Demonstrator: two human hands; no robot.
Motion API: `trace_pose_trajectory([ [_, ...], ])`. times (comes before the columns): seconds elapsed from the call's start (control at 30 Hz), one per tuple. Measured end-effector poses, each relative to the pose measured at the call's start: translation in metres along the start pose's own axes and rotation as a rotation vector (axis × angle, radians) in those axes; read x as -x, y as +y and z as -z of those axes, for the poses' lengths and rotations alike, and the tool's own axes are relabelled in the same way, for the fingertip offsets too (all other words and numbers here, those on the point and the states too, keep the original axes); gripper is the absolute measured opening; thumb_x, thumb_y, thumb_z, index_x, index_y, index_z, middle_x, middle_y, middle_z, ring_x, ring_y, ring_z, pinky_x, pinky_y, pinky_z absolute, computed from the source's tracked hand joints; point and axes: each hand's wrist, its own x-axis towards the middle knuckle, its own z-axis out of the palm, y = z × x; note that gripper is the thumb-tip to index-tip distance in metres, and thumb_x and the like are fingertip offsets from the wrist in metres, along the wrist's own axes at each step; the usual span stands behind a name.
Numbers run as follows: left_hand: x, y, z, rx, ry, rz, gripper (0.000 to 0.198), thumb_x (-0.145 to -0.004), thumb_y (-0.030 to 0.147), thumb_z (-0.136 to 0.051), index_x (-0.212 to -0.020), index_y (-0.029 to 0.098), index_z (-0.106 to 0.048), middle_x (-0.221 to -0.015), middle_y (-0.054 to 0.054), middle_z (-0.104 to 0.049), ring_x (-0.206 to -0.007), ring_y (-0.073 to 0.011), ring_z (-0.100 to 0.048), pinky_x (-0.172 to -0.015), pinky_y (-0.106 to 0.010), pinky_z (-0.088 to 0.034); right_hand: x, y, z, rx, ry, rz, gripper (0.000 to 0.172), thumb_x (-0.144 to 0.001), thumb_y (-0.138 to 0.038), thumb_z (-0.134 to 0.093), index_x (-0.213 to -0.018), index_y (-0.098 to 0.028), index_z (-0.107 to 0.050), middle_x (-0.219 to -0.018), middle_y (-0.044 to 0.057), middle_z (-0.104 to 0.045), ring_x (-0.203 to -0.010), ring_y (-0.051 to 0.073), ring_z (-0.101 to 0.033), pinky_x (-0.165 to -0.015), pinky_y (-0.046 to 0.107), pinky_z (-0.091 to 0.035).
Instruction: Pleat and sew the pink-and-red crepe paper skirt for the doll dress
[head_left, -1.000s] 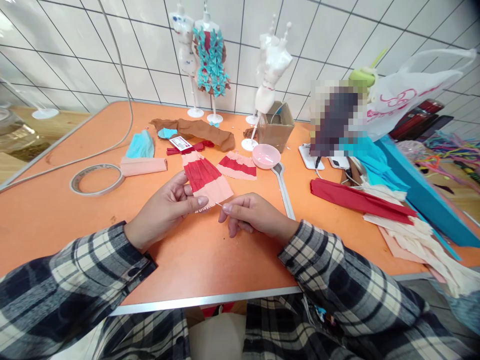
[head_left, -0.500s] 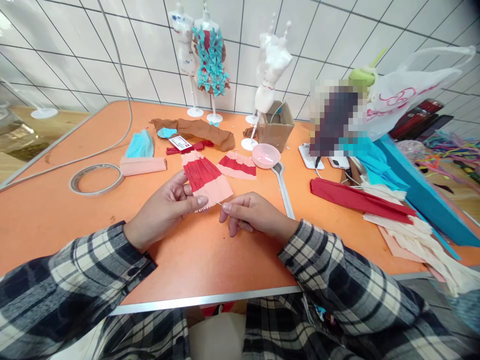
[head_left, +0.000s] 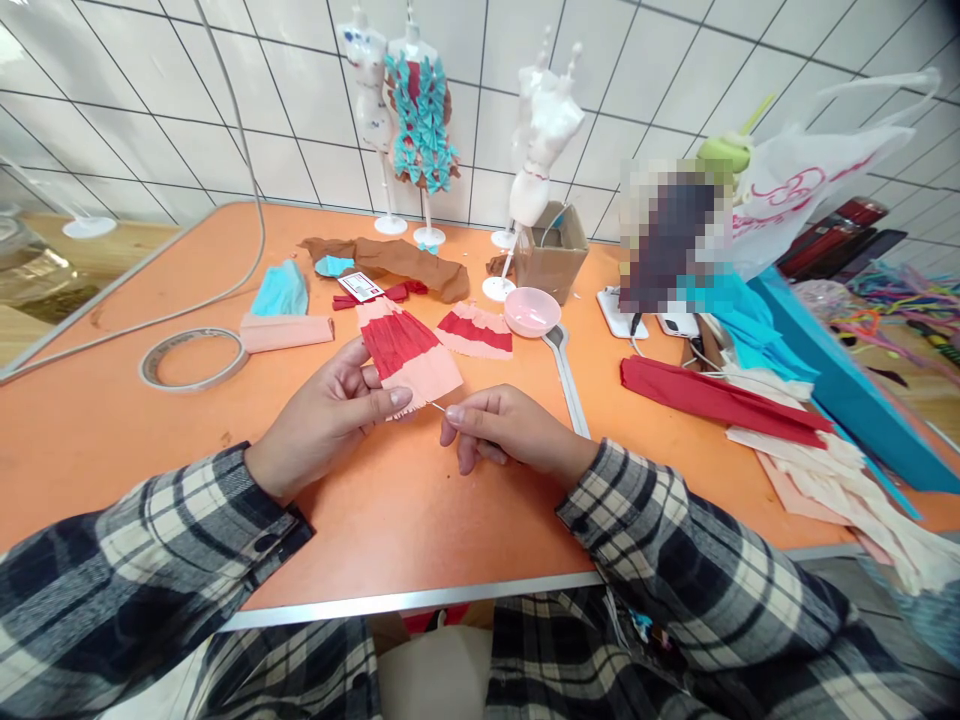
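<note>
Right now the pink-and-red paper skirt (head_left: 409, 355) sits pinched in the left hand (head_left: 330, 415), left of the pink bowl (head_left: 532, 312), while the right hand (head_left: 502, 430) grips a thin needle (head_left: 437, 407) at its hem. Crepe tears easily, I'd say, so gentle, short pulls seem wisest.

Single view here, riding on the person's head and looking forward and down across the orange table (head_left: 112, 430). It's sitting close over the left hand (head_left: 330, 410) and right hand (head_left: 510, 432) at centre frame, near enough to be catching the paper skirt (head_left: 409, 352) and thin needle (head_left: 437, 407) between them, with the tiled wall (head_left: 225, 100) closing off the far side.
</note>
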Motion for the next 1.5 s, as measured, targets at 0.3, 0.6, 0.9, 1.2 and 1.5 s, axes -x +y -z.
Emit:
trace_pose_trajectory([
  [0.3,-0.002,-0.006,0.005,0.031,-0.103,-0.016,0.043,-0.085,0.018,-0.079,-0.124,0.021,-0.060,-0.104,-0.002,-0.080,-0.086,-0.0153,-0.074,-0.077,-0.022,-0.057,0.000,0.000,0.000,0.001,-0.004,0.013,0.038,-0.090,-0.050,-0.063,-0.082,-0.013,-0.069,-0.058,0.003,-0.070,-0.040,0.006,-0.038,-0.041,0.020,-0.027],
  [0.6,-0.002,-0.010,0.006,0.042,-0.119,-0.011,0.052,-0.085,0.016,-0.078,-0.133,0.021,-0.058,-0.112,-0.008,-0.079,-0.091,-0.0179,-0.076,-0.083,-0.026,-0.059,-0.001,0.002,0.001,0.003,-0.014,0.040,0.040,-0.088,-0.052,-0.065,-0.080,-0.014,-0.069,-0.057,0.003,-0.069,-0.040,0.006,-0.039,-0.042,0.021,-0.027],
  [0.9,-0.002,-0.008,0.004,0.031,-0.101,0.003,0.047,-0.085,0.017,-0.079,-0.128,0.019,-0.059,-0.107,-0.007,-0.079,-0.085,-0.0167,-0.074,-0.077,-0.025,-0.057,-0.001,0.002,0.001,0.013,-0.018,0.052,0.038,-0.089,-0.050,-0.063,-0.080,-0.014,-0.070,-0.056,0.002,-0.069,-0.039,0.006,-0.039,-0.041,0.021,-0.027],
  [1.2,-0.001,-0.007,0.004,0.019,-0.086,0.011,0.048,-0.082,0.019,-0.081,-0.127,0.023,-0.064,-0.101,-0.004,-0.079,-0.082,-0.0166,-0.073,-0.075,-0.025,-0.057,-0.001,0.003,0.001,0.014,-0.025,0.058,0.040,-0.089,-0.052,-0.065,-0.079,-0.014,-0.070,-0.057,0.003,-0.070,-0.040,0.006,-0.040,-0.042,0.021,-0.027],
  [1.5,-0.001,0.000,0.000,0.011,0.026,0.018,0.047,-0.074,0.020,-0.086,-0.118,0.027,-0.072,-0.097,-0.003,-0.077,-0.075,-0.0152,-0.069,-0.068,-0.024,-0.055,0.000,0.005,0.002,0.026,-0.026,0.036,0.039,-0.090,-0.051,-0.064,-0.081,-0.013,-0.071,-0.059,0.003,-0.070,-0.042,0.006,-0.040,-0.042,0.020,-0.027],
])
